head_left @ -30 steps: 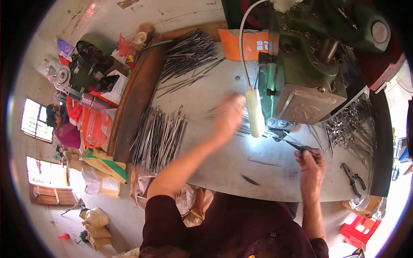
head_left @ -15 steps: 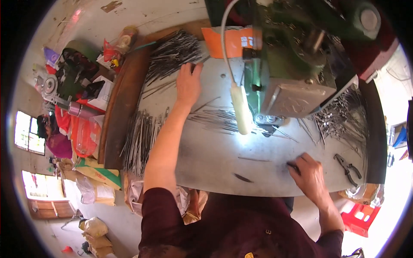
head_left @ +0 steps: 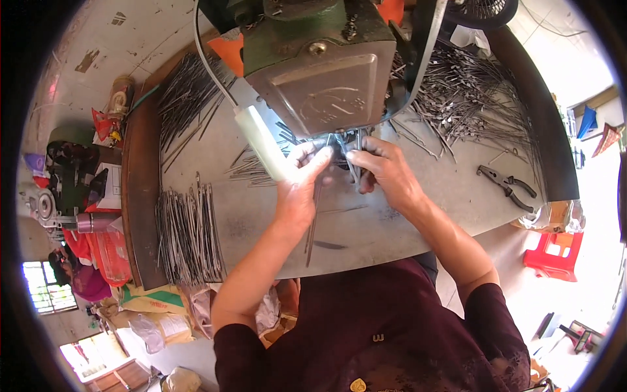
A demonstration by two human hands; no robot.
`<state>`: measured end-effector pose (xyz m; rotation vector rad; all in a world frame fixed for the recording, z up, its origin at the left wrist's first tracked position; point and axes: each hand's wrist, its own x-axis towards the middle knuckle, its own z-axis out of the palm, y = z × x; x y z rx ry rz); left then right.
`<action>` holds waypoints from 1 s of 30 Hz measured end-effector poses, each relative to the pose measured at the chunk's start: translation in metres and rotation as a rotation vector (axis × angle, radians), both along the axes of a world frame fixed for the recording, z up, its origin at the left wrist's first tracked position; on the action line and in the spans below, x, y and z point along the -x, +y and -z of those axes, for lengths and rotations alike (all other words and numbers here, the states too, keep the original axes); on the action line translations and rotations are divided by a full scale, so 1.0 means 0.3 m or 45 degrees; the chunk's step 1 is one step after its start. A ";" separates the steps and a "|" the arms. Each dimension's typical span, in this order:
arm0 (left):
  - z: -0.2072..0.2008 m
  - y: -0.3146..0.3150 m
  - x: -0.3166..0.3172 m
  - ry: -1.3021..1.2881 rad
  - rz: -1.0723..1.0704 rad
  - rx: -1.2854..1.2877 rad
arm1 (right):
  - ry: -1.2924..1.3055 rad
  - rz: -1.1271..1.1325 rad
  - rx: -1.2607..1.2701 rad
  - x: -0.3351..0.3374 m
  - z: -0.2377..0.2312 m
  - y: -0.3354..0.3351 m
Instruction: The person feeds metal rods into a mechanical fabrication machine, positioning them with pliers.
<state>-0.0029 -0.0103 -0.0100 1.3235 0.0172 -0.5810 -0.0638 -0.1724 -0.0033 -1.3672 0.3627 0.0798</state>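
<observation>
Both hands are working at the mouth of the green metal press machine [head_left: 320, 72]. The left hand [head_left: 297, 189] is pinching a long thin grey metal rod [head_left: 313, 219], its far end lying under the machine's head and its near end trailing over the grey metal bench [head_left: 385, 228]. The right hand [head_left: 385, 170] is closing its fingers on the rod's tip there. A bundle of straight rods [head_left: 189, 232] is waiting at the left, seemingly unworked; a tangled heap of rods [head_left: 470, 98] is lying at the right, likely finished. Black pliers [head_left: 506, 186] are resting nearby.
</observation>
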 end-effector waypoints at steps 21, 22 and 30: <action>0.022 -0.066 -0.002 -0.133 -0.096 0.118 | -0.079 0.096 0.084 -0.005 -0.015 0.007; 0.026 -0.065 -0.001 -0.132 -0.093 0.120 | -0.075 0.089 0.095 -0.001 -0.019 0.008; 0.030 -0.063 -0.001 -0.114 -0.065 0.139 | -0.099 0.095 0.074 -0.002 -0.017 0.009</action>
